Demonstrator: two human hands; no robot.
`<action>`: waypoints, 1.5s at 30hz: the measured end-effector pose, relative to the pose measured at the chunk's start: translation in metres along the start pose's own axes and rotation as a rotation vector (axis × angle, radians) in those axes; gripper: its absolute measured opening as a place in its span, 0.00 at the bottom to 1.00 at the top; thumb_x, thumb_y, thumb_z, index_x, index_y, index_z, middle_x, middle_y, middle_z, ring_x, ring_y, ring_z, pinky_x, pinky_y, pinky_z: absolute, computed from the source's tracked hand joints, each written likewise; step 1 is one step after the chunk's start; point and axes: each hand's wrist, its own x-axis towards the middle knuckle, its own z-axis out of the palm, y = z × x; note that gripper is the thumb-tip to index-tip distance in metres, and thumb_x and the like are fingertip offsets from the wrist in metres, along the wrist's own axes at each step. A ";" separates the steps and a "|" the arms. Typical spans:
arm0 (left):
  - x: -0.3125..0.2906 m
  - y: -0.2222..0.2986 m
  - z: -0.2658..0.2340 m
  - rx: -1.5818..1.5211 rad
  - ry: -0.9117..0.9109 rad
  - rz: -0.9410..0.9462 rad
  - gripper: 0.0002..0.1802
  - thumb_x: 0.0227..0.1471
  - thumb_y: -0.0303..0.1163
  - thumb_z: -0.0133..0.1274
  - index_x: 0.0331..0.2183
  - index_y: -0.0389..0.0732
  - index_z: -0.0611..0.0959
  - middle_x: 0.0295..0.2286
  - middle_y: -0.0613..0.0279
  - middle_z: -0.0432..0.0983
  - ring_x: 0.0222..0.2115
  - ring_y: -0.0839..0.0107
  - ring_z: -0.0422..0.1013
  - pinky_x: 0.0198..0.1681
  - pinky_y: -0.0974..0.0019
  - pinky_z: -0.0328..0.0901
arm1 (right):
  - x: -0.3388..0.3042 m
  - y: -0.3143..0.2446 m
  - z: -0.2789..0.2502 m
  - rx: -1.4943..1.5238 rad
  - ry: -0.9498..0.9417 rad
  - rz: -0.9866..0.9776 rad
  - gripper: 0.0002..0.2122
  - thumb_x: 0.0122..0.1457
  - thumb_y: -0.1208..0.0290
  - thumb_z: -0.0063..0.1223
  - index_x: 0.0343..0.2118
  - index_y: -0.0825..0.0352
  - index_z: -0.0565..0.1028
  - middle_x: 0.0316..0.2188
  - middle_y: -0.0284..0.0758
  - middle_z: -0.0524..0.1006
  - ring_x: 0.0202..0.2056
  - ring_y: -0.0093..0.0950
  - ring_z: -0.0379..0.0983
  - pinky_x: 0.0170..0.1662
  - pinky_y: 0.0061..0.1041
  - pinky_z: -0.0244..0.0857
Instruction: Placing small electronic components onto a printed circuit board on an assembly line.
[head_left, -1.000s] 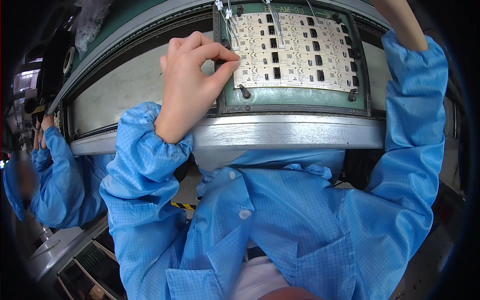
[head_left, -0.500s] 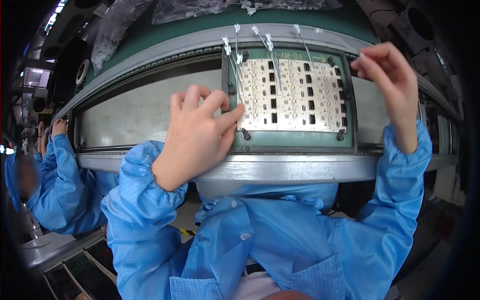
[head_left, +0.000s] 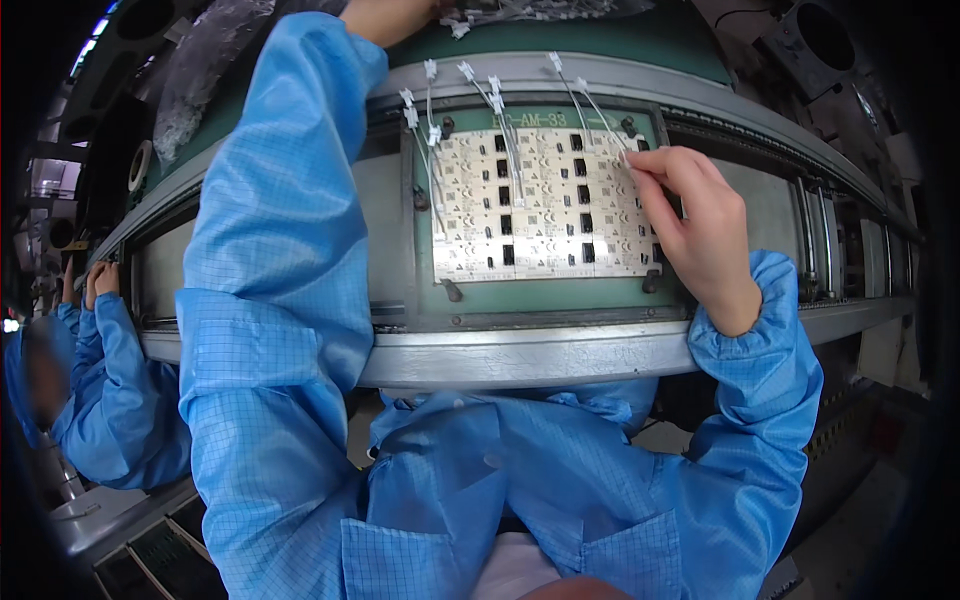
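A panel of white circuit boards (head_left: 550,200) with black components lies in a green-bordered fixture (head_left: 540,301) in front of me. Over its upper right part, my right hand (head_left: 700,225) pinches the lower end of a thin cable (head_left: 603,116). Several other cables with white connectors (head_left: 494,88) stand on the panel, their upper ends leaning over the far rail. My left arm stretches across the rail. At the top edge my left hand (head_left: 390,18) is partly cut off beside a heap of white-ended cables (head_left: 540,12), its fingers mostly hidden.
A silver front rail (head_left: 530,358) and a far rail (head_left: 690,92) border the conveyor line. Clear plastic bags (head_left: 205,80) lie on the green surface at the far left. A co-worker in blue (head_left: 120,400) works further along at the left.
My left hand has left the panel's left edge and reached far forward to the cable heap. My right hand has come in from the right, bringing a cable to the panel's upper right part.
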 end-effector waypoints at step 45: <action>-0.213 0.134 -0.133 -1.771 0.062 -0.775 0.12 0.58 0.25 0.60 0.44 0.32 0.83 0.40 0.55 0.82 0.43 0.68 0.78 0.51 0.68 0.71 | 0.236 0.031 0.142 -0.090 -0.081 -0.454 0.12 0.51 0.66 0.55 0.31 0.70 0.83 0.32 0.51 0.82 0.38 0.49 0.80 0.45 0.46 0.72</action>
